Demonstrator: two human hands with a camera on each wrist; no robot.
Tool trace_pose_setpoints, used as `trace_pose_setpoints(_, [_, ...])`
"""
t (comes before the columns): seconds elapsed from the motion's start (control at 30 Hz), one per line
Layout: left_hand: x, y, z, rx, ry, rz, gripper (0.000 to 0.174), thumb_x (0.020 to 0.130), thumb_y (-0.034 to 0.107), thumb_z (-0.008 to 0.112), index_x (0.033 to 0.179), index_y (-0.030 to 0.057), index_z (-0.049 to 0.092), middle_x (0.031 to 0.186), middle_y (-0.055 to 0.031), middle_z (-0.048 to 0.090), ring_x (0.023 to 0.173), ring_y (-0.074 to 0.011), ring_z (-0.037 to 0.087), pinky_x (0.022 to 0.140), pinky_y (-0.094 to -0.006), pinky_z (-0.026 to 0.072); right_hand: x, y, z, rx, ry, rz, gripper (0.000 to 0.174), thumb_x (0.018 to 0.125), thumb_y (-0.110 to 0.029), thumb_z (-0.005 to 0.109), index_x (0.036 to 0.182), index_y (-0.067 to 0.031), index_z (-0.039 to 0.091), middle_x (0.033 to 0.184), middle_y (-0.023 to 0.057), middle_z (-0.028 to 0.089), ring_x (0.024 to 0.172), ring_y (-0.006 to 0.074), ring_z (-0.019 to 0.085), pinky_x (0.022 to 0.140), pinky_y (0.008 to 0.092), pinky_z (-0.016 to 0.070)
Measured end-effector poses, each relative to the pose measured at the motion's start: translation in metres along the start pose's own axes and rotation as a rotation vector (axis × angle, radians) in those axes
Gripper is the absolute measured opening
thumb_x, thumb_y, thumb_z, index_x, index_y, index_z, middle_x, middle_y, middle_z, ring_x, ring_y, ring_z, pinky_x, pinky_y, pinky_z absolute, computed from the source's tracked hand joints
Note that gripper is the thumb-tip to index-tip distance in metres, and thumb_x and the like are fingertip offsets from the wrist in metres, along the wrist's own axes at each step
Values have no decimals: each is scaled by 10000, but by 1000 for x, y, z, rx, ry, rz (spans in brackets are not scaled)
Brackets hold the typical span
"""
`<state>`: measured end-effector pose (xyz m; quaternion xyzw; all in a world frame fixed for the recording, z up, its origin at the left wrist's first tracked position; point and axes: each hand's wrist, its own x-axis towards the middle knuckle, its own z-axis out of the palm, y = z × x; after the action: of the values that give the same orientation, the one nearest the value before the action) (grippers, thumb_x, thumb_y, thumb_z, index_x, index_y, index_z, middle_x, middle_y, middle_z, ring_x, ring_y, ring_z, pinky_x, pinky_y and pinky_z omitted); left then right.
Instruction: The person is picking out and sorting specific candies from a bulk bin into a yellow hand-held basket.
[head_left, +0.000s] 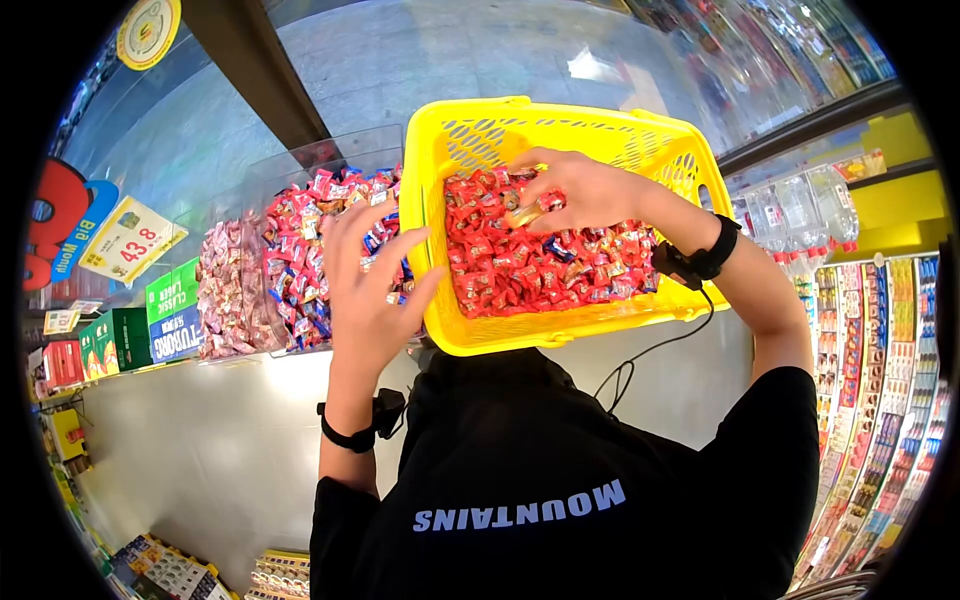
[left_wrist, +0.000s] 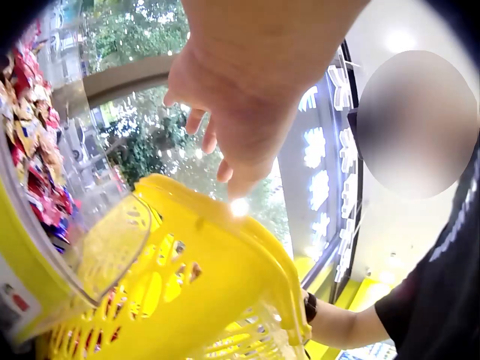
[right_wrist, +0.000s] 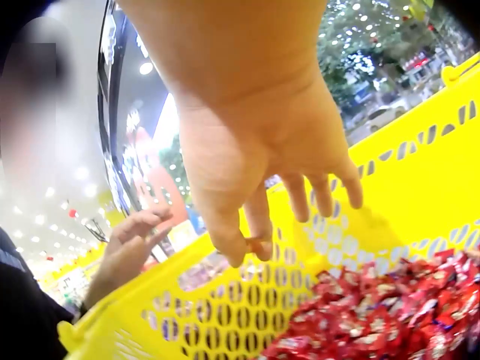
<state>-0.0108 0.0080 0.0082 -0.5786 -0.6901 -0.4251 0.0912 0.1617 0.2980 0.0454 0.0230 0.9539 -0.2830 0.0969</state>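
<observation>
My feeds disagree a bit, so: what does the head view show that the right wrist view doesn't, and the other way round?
Head only: the clear candy bins and a price sign. Right wrist only: the grip seen from beneath, plus ceiling lights. Both: the yellow basket, red candies, the open left hand, and the right hand pinching a gold-wrapped candy.

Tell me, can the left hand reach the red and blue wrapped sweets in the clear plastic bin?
Probably yes: the left hand hovers open just above the red and blue wrapped sweets, with nothing visibly between them.
</observation>
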Motion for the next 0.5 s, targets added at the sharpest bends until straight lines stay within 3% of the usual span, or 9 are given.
trace_pose_setpoints(0.03, [5,6,4,-4,-49,22,424,755,96,904,1159,137,783,1459,-126,593,1419,-403,502,1219,-597,340,0,-8,3,71,17,-76,261,875,-280,830,1074,-113,806,1532,178,541,1368,396,557,1138,467,467])
trace_pose_setpoints(0.17, [19,26,22,-18,-96,150,414,698,173,938,1090,210,811,1428,-77,617,1400,-387,517,1252,-648,274,4,-39,18,207,24,-274,338,879,-350,836,1089,-86,816,1431,220,603,1299,391,609,1105,457,485])
trace_pose_setpoints(0.3, [19,28,29,-45,-101,222,346,720,150,923,1035,199,790,1364,-34,653,1389,-374,525,1260,-654,251,-5,-52,13,329,-59,-158,348,881,-364,840,1024,-49,804,1440,224,603,1312,399,598,1106,459,480])
trace_pose_setpoints(0.4, [14,25,28,13,-110,138,321,759,108,902,1036,142,742,1337,-67,652,1387,-378,528,1247,-646,276,-13,-21,26,139,-99,-112,342,861,-370,852,1003,-63,806,1474,229,577,1342,427,566,1130,461,459])
trace_pose_setpoints(0.43, [11,20,26,28,-79,126,312,769,88,889,1033,127,726,1331,-80,650,1387,-382,529,1241,-638,290,-20,-8,31,-76,-134,-88,267,845,-322,879,1027,-142,807,1572,193,491,1416,394,517,1159,487,436])
trace_pose_setpoints(0.5, [5,5,20,56,-16,102,295,790,47,863,1028,97,695,1317,-106,647,1386,-389,530,1229,-621,318,-32,7,36,-257,-273,2,285,828,-329,885,1046,-159,816,1616,191,442,1503,408,405,1203,522,382])
